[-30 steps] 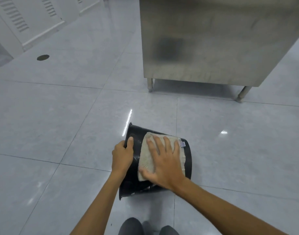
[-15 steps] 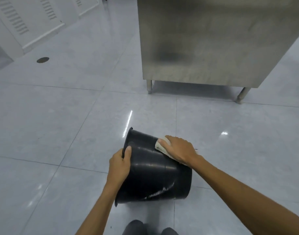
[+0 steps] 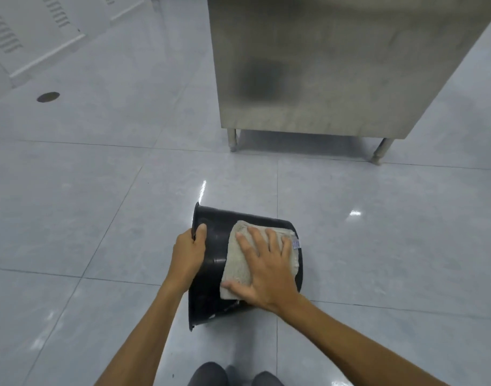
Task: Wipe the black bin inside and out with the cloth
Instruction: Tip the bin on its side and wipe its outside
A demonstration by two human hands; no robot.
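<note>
The black bin (image 3: pixel 211 274) lies on its side on the tiled floor (image 3: pixel 71 204), mouth to the left. The left hand (image 3: pixel 187 256) clamps its rim; the right hand (image 3: pixel 266 270) presses the cloth (image 3: pixel 236 263) flat, fingers spread, on the outer wall. The bin appears light, stiff and slick; grip the rim. Open floor surrounds it; the steel cabinet (image 3: pixel 322 65) stands well beyond.

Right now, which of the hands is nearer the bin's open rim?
Left. The left hand grips the black bin at its rim; the right hand presses the cloth flat on its side, nearer the base.
</note>
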